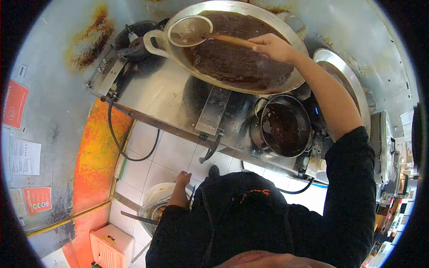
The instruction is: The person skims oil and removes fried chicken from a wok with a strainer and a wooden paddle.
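My right hand (pixel 273 47) is closed around the wooden handle of a round mesh strainer (pixel 191 31). The strainer's head lies over the left rim area of a large wok (pixel 192 67), which holds dark brown liquid (pixel 237 62). My left hand (pixel 183 178) hangs low by my side, above the floor. Its fingers are curled in, and no object shows in them. Just below that hand stands a pale tub (pixel 154 194) with a strainer-like utensil and dark handles in it, partly covered by my forearm.
A smaller dark pot (pixel 286 127) with brown contents sits on the steel stove (pixel 152 89). Another wide pan (pixel 333 58) stands at the right, and a blackened pan (pixel 134 38) at the far left. Hoses (pixel 129 156) loop below the front edge. An orange box (pixel 111 245) rests on the tiles.
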A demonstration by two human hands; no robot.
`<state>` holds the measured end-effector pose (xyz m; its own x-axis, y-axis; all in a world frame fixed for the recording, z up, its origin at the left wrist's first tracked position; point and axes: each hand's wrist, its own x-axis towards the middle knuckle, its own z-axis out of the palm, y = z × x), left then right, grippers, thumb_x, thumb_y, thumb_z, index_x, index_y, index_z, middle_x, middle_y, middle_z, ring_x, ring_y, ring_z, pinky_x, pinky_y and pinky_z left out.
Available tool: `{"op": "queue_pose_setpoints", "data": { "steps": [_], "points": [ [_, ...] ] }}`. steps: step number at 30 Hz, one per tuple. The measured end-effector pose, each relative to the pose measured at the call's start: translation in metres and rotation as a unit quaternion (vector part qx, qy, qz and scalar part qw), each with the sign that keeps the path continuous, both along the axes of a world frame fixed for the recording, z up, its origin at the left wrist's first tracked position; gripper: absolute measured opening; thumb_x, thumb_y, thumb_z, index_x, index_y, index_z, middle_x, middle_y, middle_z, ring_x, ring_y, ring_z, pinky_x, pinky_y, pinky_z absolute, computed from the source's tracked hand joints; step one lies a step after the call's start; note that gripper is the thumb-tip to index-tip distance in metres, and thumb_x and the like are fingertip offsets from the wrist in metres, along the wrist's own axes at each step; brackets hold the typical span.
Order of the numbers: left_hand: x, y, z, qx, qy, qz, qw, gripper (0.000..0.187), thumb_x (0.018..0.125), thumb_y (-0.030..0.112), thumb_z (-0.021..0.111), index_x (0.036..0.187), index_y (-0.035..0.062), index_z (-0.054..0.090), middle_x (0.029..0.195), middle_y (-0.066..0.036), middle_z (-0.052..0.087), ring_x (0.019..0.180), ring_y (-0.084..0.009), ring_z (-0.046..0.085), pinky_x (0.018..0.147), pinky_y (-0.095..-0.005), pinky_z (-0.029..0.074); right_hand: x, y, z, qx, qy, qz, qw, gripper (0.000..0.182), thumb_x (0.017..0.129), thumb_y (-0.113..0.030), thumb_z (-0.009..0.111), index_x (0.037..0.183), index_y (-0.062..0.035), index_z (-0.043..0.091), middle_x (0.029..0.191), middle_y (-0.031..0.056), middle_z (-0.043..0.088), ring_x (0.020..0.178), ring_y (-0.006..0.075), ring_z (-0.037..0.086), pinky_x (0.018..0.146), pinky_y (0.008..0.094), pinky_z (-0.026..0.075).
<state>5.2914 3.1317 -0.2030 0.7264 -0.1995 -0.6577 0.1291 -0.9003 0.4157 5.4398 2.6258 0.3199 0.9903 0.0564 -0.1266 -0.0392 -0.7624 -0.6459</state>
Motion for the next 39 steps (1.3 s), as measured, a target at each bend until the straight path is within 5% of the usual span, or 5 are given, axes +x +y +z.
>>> {"op": "queue_pose_setpoints", "data": {
  "steps": [4,10,15,29,39],
  "points": [
    [-0.003,0.024,-0.073,0.001,0.003,-0.117,0.993,0.046,0.076,0.043,0.057,0.096,0.0018,0.059,0.105,-0.019,0.059,0.101,-0.0347,0.055,0.089,-0.0415,0.042,-0.017,-0.007,0.024,-0.038,-0.036,-0.013,0.999,0.033,0.086,-0.021,0.052,0.116,-0.0066,0.057,0.064,0.0041,0.051,0.059,0.0123,0.047,0.055,0.0279,0.038],
    [-0.006,0.002,0.054,0.025,0.055,-0.121,0.991,0.049,0.081,0.042,0.052,0.101,-0.0013,0.057,0.113,-0.019,0.055,0.108,-0.0324,0.05,0.092,-0.039,0.041,-0.036,-0.058,0.045,-0.368,-0.198,-0.108,0.902,0.028,0.084,-0.018,0.049,0.11,-0.0143,0.06,0.084,0.0184,0.063,0.083,0.0326,0.062,0.072,0.0422,0.047],
    [-0.012,0.042,-0.063,0.042,0.047,-0.139,0.988,0.05,0.08,0.044,0.053,0.101,-0.0023,0.056,0.109,-0.02,0.057,0.104,-0.0336,0.053,0.09,-0.0394,0.042,-0.05,-0.106,0.047,-0.564,0.002,-0.238,0.791,0.023,0.083,-0.011,0.044,0.098,-0.0047,0.06,0.094,0.019,0.063,0.091,0.0346,0.06,0.077,0.0472,0.048],
    [-0.01,0.037,-0.071,0.051,-0.066,-0.317,0.945,0.046,0.077,0.041,0.057,0.103,0.0025,0.057,0.103,-0.022,0.06,0.1,-0.0358,0.056,0.087,-0.0416,0.044,-0.097,-0.059,0.065,-0.477,0.154,0.025,0.865,0.019,0.08,-0.012,0.05,0.095,-0.0021,0.059,0.082,0.0223,0.061,0.082,0.0376,0.06,0.073,0.0465,0.048],
    [-0.009,0.053,-0.082,0.007,0.012,-0.151,0.988,0.048,0.076,0.042,0.059,0.099,0.0003,0.058,0.104,-0.021,0.06,0.104,-0.0357,0.054,0.09,-0.0411,0.043,-0.078,-0.03,0.032,-0.343,0.086,0.082,0.932,0.021,0.081,-0.015,0.054,0.097,-0.0021,0.059,0.085,0.0203,0.062,0.085,0.0364,0.059,0.076,0.0441,0.045]
  ]
}}
